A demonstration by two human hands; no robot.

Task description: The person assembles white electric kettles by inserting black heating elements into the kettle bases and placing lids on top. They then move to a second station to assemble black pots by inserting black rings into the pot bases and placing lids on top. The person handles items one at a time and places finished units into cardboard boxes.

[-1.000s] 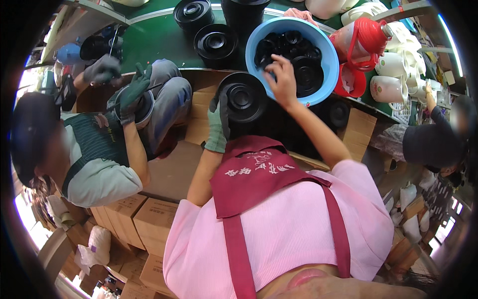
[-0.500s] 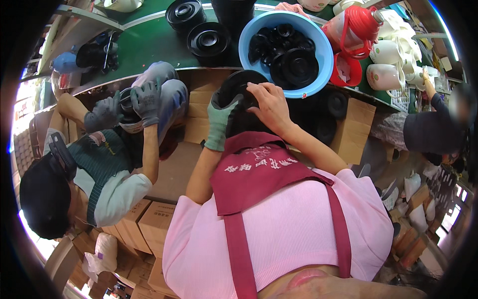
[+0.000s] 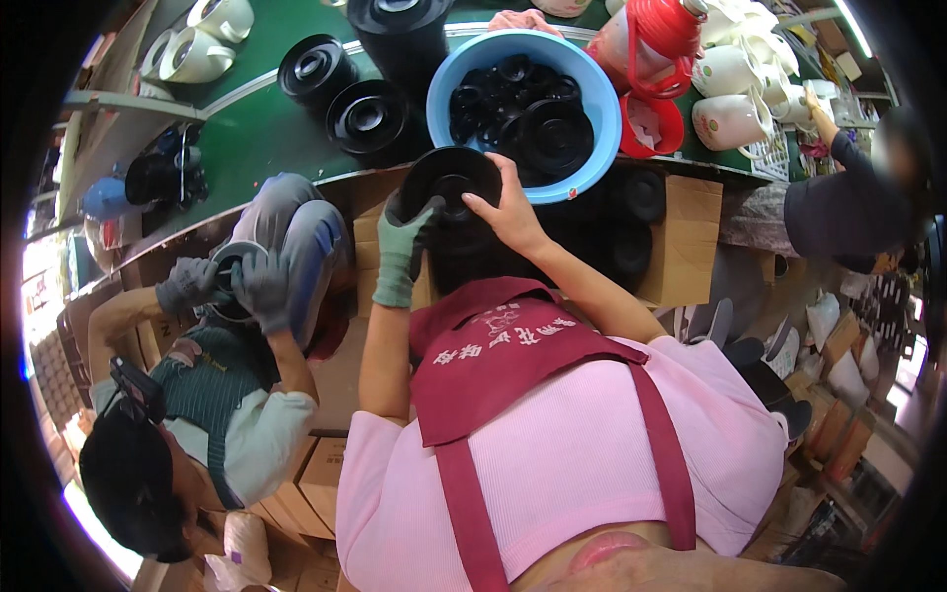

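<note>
A round black plastic part [image 3: 449, 170], like a shallow dish with a raised centre, is held between my two hands at the table's edge. My left hand [image 3: 402, 247], in a grey-green glove, grips its left side with the thumb over the face. On the right side, my bare right hand [image 3: 515, 212] pinches the rim, thumb inside and fingers behind. Just beyond stands a light blue basin [image 3: 609, 123] with small black knob-like pieces [image 3: 508, 74] and larger black discs [image 3: 555, 138] in it.
Stacks of black round parts [image 3: 367, 120] stand on the green table [image 3: 258, 148] left of the basin. To its right are a red bucket [image 3: 663, 126], a red-and-white thermos [image 3: 646, 44] and white jugs [image 3: 732, 120]. Cardboard [image 3: 691, 242] borders black parts below. A gloved co-worker [image 3: 242, 395] sits at left.
The black part has tipped so that more of its round face shows. My right hand's fingers have shifted from over the part to its right rim. The whole view has swung slightly right.
</note>
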